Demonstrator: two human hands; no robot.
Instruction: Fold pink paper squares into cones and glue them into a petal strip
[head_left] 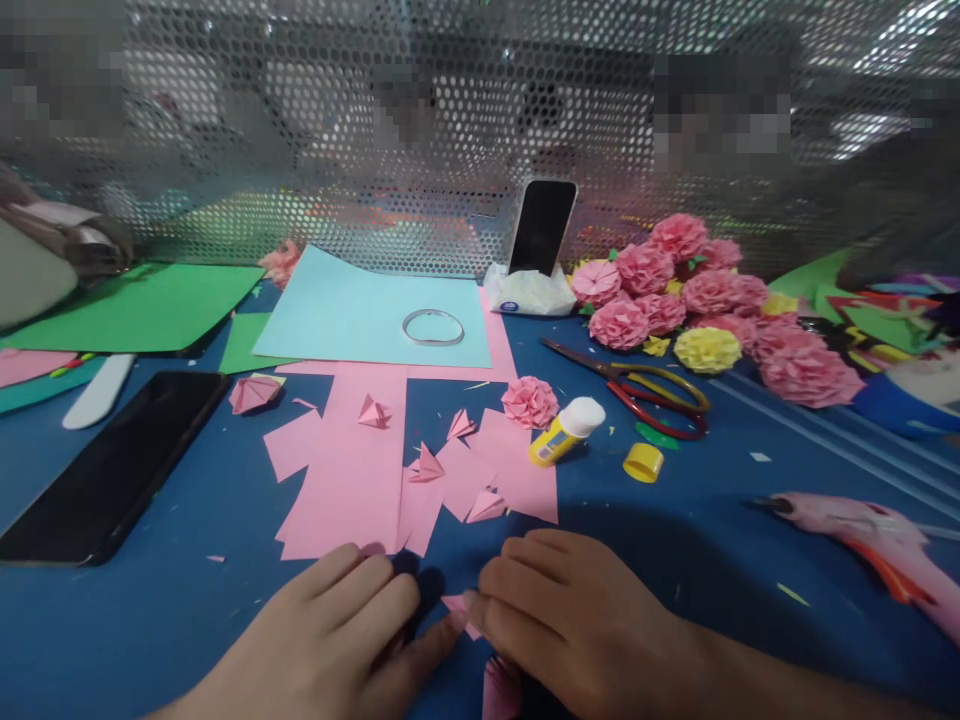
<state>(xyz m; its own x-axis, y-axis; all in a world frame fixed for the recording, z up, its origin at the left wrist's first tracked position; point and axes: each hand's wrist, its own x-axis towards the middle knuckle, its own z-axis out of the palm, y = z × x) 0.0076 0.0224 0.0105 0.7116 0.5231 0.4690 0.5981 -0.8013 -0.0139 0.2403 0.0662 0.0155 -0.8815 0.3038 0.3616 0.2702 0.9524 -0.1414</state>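
Observation:
Low in the view, a small folded pink paper (463,612) lies between my two hands. My left hand (337,635) has its fingers curled and its thumb tip pressed on the paper's edge. From the other side my right hand (562,610) pinches the same paper, its fingers bent. Another pink piece (501,688) shows partly below my right hand. Just beyond are pink paper sheets (352,460) with several small folded pieces (426,465) on and around them. A yellow glue stick (566,430) with its white end up leans beside a pink paper flower (529,402).
Red-and-yellow scissors (645,385) and a yellow cap (643,462) lie right of the glue stick. A pink glue gun (870,540) is at the right, a black phone (112,465) at the left. Behind stand paper flowers (645,270), an upright phone (545,225) and a perforated metal screen (337,150).

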